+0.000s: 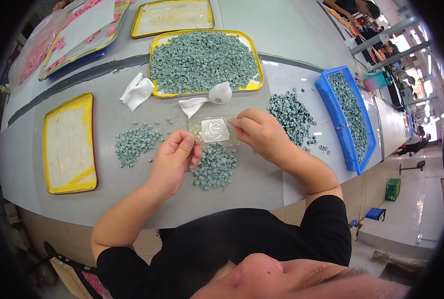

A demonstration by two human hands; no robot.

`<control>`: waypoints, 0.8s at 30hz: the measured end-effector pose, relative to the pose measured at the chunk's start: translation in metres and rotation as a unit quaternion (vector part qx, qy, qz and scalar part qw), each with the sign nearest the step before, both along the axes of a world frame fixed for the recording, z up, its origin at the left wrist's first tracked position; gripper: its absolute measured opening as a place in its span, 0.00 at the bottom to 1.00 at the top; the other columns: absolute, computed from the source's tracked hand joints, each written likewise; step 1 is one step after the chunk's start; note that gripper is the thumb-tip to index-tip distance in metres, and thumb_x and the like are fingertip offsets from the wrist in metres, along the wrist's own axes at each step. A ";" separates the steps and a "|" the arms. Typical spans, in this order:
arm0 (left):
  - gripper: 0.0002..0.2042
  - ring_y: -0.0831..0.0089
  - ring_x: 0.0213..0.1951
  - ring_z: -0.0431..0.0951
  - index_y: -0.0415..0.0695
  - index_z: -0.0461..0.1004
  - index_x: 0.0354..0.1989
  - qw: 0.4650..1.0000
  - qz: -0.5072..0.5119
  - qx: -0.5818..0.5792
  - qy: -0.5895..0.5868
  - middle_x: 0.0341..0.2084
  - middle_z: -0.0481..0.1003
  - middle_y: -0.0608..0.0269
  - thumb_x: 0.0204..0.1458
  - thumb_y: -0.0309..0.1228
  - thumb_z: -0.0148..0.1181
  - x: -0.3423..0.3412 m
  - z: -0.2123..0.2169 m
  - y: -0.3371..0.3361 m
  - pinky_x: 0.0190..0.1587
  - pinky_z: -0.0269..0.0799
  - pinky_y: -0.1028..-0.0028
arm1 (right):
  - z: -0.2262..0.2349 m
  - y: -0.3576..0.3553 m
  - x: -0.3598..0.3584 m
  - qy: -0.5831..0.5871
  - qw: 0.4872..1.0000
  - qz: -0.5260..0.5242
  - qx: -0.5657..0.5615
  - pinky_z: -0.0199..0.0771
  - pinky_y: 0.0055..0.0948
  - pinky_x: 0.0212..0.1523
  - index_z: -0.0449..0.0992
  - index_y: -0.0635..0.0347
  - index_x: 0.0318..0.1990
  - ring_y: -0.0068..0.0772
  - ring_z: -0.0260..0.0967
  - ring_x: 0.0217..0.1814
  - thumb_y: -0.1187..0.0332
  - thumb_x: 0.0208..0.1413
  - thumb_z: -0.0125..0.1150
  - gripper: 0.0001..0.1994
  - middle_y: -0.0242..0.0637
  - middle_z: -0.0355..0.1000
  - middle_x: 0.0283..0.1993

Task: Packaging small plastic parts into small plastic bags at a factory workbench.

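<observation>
Both my hands are over the grey table, on either side of a clear pad that bears a white square with a ring-shaped mark. My left hand is closed in a pinch at the pad's left edge, with a small grey-green piece at the fingertips. Across the pad, my right hand is pinched too; whatever its fingertips hold is too small to make out. Just below the pad lies a pile of small grey-green pieces. A looser pile spreads left of my left hand.
Beyond the pad stands a yellow-rimmed tray heaped with green pieces, white crumpled cloths beside it. Darker pieces lie right, next to a blue bin. Another yellow-rimmed tray is at left. People work far right.
</observation>
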State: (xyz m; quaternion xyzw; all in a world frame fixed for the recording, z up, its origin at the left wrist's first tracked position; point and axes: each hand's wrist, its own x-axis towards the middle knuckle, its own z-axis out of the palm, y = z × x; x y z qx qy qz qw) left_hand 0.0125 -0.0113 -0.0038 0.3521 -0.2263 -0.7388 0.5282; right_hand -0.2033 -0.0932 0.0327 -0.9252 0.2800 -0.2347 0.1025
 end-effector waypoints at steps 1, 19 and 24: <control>0.06 0.79 0.24 0.64 0.40 0.66 0.35 1.000 -0.024 0.003 0.007 0.23 0.68 0.66 0.59 0.31 0.47 0.002 -0.003 0.000 0.27 0.60 0.81 | -0.001 0.000 0.002 -0.034 0.997 0.029 -0.058 0.70 0.31 0.29 0.74 0.64 0.34 0.38 0.68 0.29 0.76 0.40 0.62 0.10 0.38 0.69 0.32; 0.08 0.77 0.30 0.69 0.38 0.66 0.42 0.998 -0.025 0.044 0.035 0.34 0.72 0.59 0.55 0.23 0.52 0.002 0.000 0.000 0.32 0.64 0.79 | -0.011 -0.001 0.016 0.049 0.978 0.112 -0.167 0.69 0.29 0.26 0.73 0.72 0.37 0.35 0.68 0.30 0.77 0.34 0.57 0.17 0.41 0.67 0.34; 0.07 0.77 0.29 0.69 0.39 0.66 0.41 0.998 -0.022 0.050 0.029 0.32 0.73 0.59 0.55 0.23 0.52 0.003 0.001 -0.002 0.32 0.64 0.80 | -0.014 -0.003 0.015 0.048 0.980 0.116 -0.154 0.69 0.29 0.26 0.73 0.72 0.37 0.35 0.68 0.30 0.76 0.34 0.57 0.16 0.40 0.68 0.34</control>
